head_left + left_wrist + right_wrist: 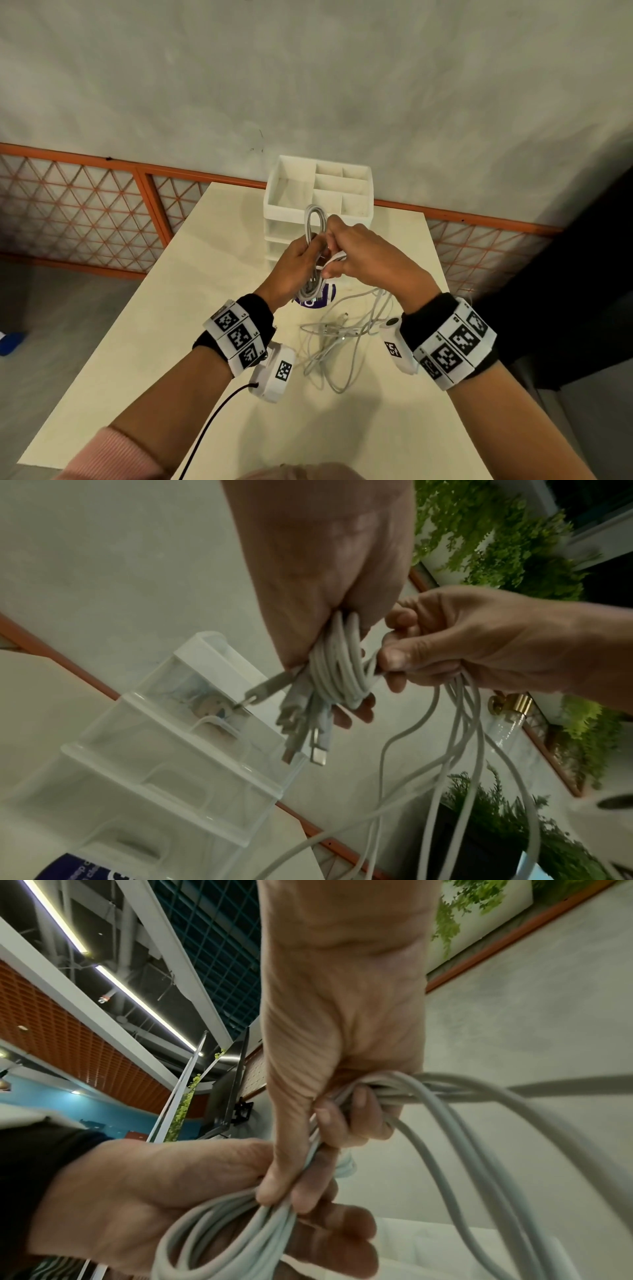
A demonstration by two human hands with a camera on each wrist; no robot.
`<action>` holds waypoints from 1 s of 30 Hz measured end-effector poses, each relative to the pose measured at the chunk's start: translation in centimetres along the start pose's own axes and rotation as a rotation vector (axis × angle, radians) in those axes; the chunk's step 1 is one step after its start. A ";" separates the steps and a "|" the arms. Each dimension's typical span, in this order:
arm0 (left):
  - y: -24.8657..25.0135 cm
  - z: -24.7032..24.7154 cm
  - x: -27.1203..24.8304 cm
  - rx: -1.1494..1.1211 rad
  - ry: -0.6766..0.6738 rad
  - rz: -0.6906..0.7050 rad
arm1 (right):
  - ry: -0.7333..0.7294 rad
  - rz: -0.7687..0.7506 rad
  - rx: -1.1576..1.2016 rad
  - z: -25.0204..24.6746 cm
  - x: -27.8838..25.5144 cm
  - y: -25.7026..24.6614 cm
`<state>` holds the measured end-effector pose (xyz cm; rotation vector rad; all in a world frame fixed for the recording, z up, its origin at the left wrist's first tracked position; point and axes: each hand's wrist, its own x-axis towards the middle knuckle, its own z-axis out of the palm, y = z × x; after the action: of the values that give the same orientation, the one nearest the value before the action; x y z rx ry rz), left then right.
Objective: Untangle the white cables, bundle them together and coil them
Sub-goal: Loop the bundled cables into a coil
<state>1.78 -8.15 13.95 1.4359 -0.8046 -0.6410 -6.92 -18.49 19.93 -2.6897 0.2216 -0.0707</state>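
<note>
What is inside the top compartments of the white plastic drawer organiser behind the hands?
The white plastic drawer organiser shows bare compartment floors on top. The looped white cables, held by the left hand and right hand, cover part of its near wall.

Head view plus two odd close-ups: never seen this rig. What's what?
No robot: a person wears one camera on the head and one on each wrist, on the marker-patterned bands. The head view looks down at a pale table. The left hand grips a coiled bundle of white cables, plugs hanging below. The right hand pinches the strands beside it; the loose lengths trail onto the table. Behind stands a white plastic drawer organiser. The close-ups are the wrist views of the same grip.
</note>
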 end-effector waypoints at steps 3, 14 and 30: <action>0.4 0.5 -0.3 -0.020 -0.020 -0.013 | 0.032 -0.004 -0.016 0.3 0.1 -0.5; -0.3 -2.1 -0.3 -0.021 -0.118 -0.068 | -0.433 0.118 0.217 -2.1 -1.3 3.0; 0.5 1.1 -2.6 0.053 -0.336 -0.200 | 0.193 0.190 0.485 -1.7 0.9 1.2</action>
<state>-0.67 -6.70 14.18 1.4892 -0.9504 -1.0402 -6.40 -20.44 20.95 -2.1682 0.4544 -0.2885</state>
